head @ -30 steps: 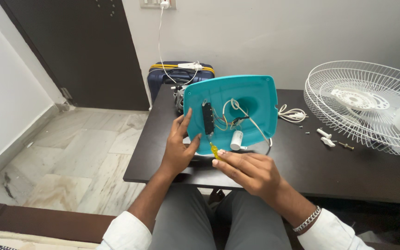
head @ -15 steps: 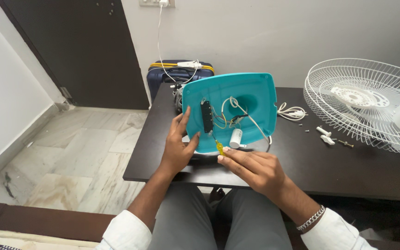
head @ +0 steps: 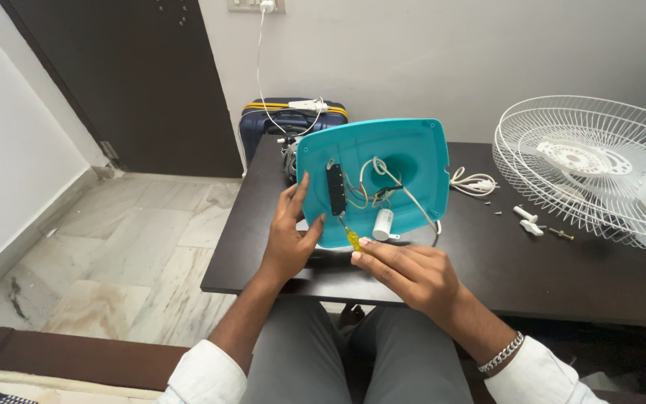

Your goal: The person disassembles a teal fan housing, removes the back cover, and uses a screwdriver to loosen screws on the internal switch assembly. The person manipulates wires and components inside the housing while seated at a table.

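Observation:
A teal plastic fan base cover [head: 413, 153] stands tilted up on the dark table [head: 562, 277], its inner side toward me. Inside it I see a black switch block [head: 335, 188], coloured wires [head: 371, 187] and a white cylindrical capacitor [head: 383, 224]. My left hand [head: 289, 239] holds the cover's left edge, fingers spread against it. My right hand [head: 405, 273] grips a small yellow-handled screwdriver [head: 352, 238], whose tip points at the lower end of the switch block.
A white wire fan guard [head: 592, 164] lies at the table's right, with small white parts and screws [head: 528, 221] beside it. A coiled white cord [head: 472, 182] lies behind the cover. A dark blue suitcase [head: 263, 123] stands by the wall, near a dark door [head: 136, 82].
My right hand has shifted the screwdriver slightly up and right, toward the switch block. The cover and my left hand stay almost where they were.

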